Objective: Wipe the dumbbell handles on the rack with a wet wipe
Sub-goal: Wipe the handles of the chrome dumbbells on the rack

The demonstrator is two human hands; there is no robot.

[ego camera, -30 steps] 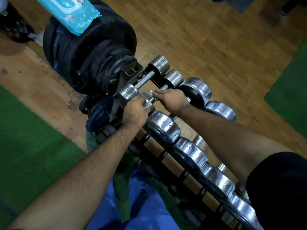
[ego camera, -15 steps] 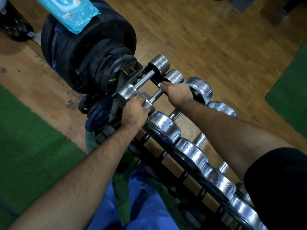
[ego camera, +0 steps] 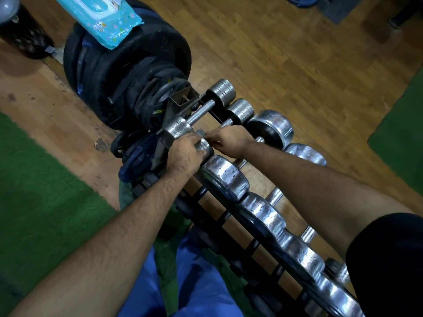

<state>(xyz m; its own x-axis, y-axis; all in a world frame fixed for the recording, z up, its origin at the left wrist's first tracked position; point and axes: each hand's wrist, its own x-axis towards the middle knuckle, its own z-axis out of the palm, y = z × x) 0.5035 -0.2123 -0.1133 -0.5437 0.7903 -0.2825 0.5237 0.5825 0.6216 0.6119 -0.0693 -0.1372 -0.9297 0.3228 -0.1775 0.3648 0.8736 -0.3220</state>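
the left hand [ego camera: 185,154] curls over the near ribbed steel end of the second dumbbell [ego camera: 240,110] on the rack [ego camera: 231,227], fingers wrapped round that small cylinder. the right hand [ego camera: 229,139] is closed round the same dumbbell's handle, right up against the near end, knuckles up; a thin pale edge of the wet wipe [ego camera: 204,134] shows at its fingertips, the rest hidden in the grip. only a short stub of the knurled bar shows past the right hand before the far stacked-disc end.

beside it, toward the plates, the first dumbbell [ego camera: 223,90] lies with its rough knurled handle [ego camera: 198,112] bare, both ends built of thin grey discs. on the other side the bigger dumbbells [ego camera: 225,177] run down the rack in a row, rounded chrome heads, shiny but pitted with dark spots, their smooth bars partly visible between the forearms. the rack is black metal rails with wood-coloured gaps between.

at the rack's end a stack of matte black rubber weight plates [ego camera: 146,65] stands on edge, and a soft turquoise pack of wipes [ego camera: 103,17] with a white flap lies on top. the floor [ego camera: 297,53] is glossy wood planks, with green turf mats [ego camera: 34,191] of short fuzzy pile to either side. blue trousers [ego camera: 190,282] show below.
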